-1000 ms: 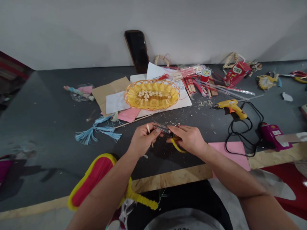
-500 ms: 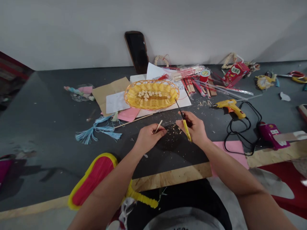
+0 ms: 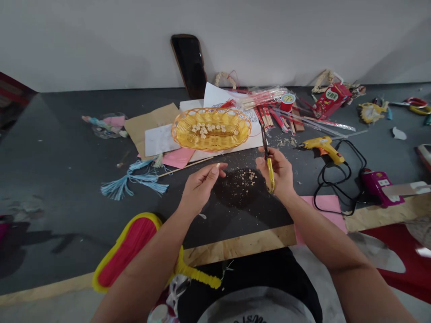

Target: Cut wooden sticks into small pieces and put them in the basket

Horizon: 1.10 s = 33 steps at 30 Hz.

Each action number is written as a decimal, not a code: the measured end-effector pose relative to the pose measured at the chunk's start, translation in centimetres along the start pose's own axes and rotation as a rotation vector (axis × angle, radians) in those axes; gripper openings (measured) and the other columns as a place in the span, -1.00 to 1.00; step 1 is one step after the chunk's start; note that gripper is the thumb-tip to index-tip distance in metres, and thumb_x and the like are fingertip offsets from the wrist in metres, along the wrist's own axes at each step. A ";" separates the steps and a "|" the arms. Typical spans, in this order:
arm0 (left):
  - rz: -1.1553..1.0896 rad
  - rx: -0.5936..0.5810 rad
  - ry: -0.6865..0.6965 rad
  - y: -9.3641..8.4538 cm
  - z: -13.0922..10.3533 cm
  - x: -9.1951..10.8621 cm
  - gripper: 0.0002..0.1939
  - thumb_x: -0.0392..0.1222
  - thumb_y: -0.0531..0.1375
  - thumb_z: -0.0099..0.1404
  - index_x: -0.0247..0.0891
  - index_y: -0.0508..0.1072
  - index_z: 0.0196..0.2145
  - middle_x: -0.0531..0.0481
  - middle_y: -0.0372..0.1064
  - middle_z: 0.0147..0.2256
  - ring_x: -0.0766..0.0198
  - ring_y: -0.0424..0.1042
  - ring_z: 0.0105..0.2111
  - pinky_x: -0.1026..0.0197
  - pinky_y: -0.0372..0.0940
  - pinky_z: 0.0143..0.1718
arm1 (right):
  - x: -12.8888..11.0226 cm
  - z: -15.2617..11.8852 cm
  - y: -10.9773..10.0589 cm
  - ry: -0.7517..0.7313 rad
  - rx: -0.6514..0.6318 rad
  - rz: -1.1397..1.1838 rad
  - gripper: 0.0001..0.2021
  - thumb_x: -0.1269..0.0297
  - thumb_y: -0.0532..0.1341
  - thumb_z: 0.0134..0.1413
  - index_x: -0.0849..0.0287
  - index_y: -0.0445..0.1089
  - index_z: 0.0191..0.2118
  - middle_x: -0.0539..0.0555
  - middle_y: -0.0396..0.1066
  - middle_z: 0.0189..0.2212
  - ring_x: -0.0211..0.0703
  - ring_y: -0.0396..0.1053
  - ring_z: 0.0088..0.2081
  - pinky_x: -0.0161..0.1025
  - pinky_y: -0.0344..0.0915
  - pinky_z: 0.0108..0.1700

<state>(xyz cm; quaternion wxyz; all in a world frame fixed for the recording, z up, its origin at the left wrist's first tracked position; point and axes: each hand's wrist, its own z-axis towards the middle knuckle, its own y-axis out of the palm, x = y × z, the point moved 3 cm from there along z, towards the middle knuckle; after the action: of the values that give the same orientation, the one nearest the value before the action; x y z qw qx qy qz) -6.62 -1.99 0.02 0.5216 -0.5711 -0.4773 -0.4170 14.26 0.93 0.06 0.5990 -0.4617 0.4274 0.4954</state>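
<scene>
Pinched between the thumb and fingers of my left hand (image 3: pixel 199 187) is a small pale wooden stick (image 3: pixel 218 165); only its tip shows. My right hand (image 3: pixel 282 174) is closed round yellow-handled scissors (image 3: pixel 270 172), whose dark blades point up and away from me. Between the two hands, small cut wood bits (image 3: pixel 248 176) lie scattered on the dark table (image 3: pixel 232 215). Beyond them stands a yellow woven basket (image 3: pixel 188 142) with several little pale flower-shaped pieces (image 3: pixel 204 131) in it.
A yellow glue gun (image 3: pixel 323 147) with a looping black cable lies at the right. Blue tassels (image 3: pixel 134 179) and a thin stick (image 3: pixel 185 168) are at the left. A phone (image 3: pixel 189 65) leans on the wall. A red-and-yellow fan-shaped piece (image 3: pixel 129 251) lies by my left forearm.
My hands have moved apart: the left to the left, the right with the scissors rightward and slightly up. The scissor blades have moved away from the basket's edge. Less of the stick shows.
</scene>
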 end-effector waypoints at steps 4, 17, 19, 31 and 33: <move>0.010 -0.046 0.011 0.2 -0.1 -0.2 -0.61 0.07 0.17 0.26 -0.29 0.52 -0.15 -0.03 0.48 -0.45 0.41 0.16 -0.59 0.33 0.05 -0.56 | -0.1 -0.2 -0.1 -0.044 0.011 -0.020 -0.59 -0.06 0.23 0.07 0.10 0.32 -0.07 -0.03 0.32 -0.43 -0.31 0.29 -0.45 -0.33 0.31 -0.39; -0.009 -0.001 0.082 0.0 -0.2 -0.2 -0.67 0.02 0.23 0.19 -0.29 0.53 -0.23 -0.07 0.53 -0.34 0.21 0.48 -0.35 0.24 0.33 -0.26 | -1.6 -2.6 2.3 -0.399 -0.459 -0.569 -0.65 0.12 0.22 0.12 0.15 0.33 -0.02 0.14 0.47 -0.17 -0.04 0.38 -0.11 -0.10 0.31 -0.01; 0.013 -0.012 0.098 0.0 -0.3 -0.1 -0.70 0.00 0.23 0.19 -0.28 0.54 -0.25 -0.07 0.53 -0.31 0.21 0.48 -0.34 0.23 0.34 -0.24 | -1.7 -2.7 2.4 -0.393 -0.479 -0.577 -0.65 0.11 0.22 0.13 0.17 0.33 -0.02 0.14 0.47 -0.16 -0.04 0.38 -0.11 -0.11 0.31 0.00; 0.183 -0.037 0.141 0.1 -0.5 0.6 -0.79 -0.11 0.17 0.24 -0.27 0.55 -0.35 -0.04 0.53 -0.34 0.26 0.45 -0.38 0.31 0.29 -0.38 | -1.6 -2.8 2.2 -0.386 -0.465 -0.567 -0.61 0.05 0.23 0.13 0.20 0.38 -0.02 0.13 0.47 -0.28 -0.12 0.41 -0.25 -0.24 0.33 -0.17; 0.190 -0.052 0.159 0.1 -0.5 0.6 -0.79 -0.13 0.16 0.24 -0.28 0.55 -0.35 -0.03 0.54 -0.36 0.27 0.46 -0.38 0.30 0.31 -0.34 | -1.5 -2.8 2.2 -0.410 -0.458 -0.569 -0.60 0.04 0.23 0.13 0.22 0.39 -0.02 0.13 0.47 -0.30 -0.12 0.41 -0.27 -0.25 0.33 -0.19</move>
<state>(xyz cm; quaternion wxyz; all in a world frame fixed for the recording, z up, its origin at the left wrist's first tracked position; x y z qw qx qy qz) -6.43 -2.38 0.69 0.5800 -0.5922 -0.3674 -0.4218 11.70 -1.91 0.65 0.6665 -0.5744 0.0332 0.4740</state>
